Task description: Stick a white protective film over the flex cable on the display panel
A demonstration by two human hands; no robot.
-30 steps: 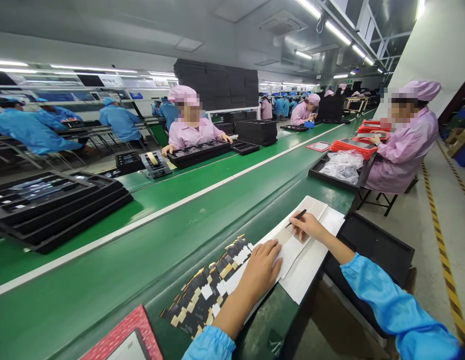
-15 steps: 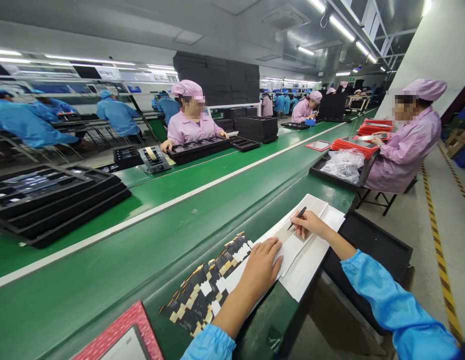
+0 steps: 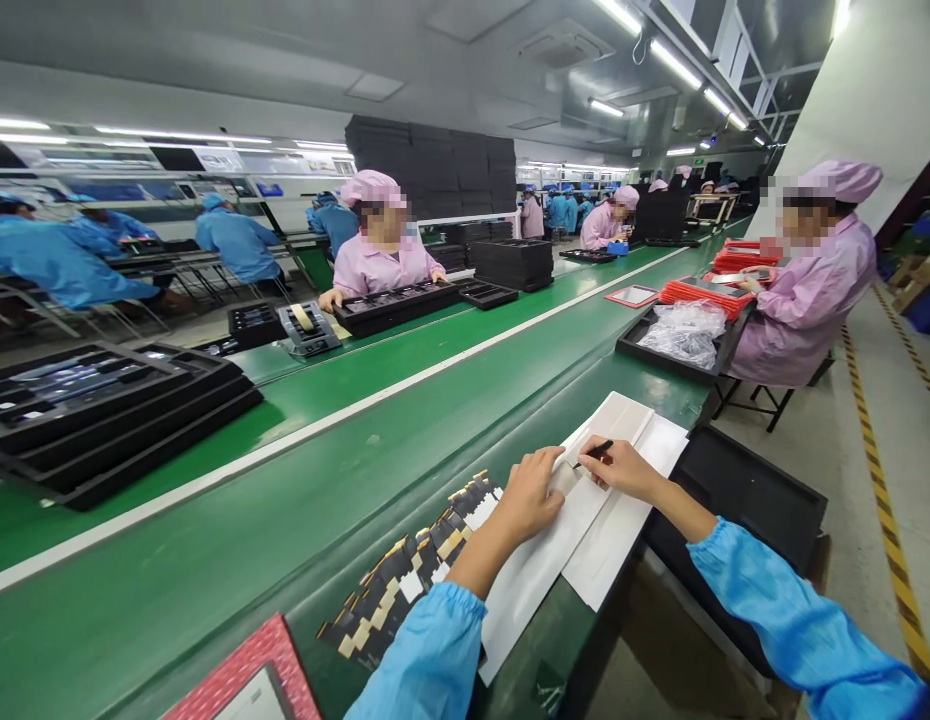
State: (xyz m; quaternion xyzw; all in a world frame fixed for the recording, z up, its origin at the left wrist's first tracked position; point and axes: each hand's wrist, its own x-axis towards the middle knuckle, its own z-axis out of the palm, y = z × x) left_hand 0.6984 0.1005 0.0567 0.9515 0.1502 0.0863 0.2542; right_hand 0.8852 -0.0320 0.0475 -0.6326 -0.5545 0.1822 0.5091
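Right hand: grip closed on a thin black tool, held like a pen, tip down on the white sheets. Left hand: fingers spread and pressed flat on the same sheets, clamped on nothing; fingertips just beside the tool tip. The sheets lie stacked at the near edge of the green bench, a corner overhanging toward a black tray. We judge the sheets light, thin and floppy, prone to slide on the smooth bench, so best pinned flat by the palm and lifted at an edge or corner. Touching their left side we note a fanned pile of black-and-gold pieces. Further out: stacked black trays across the bench; a person in pink seated to the right.
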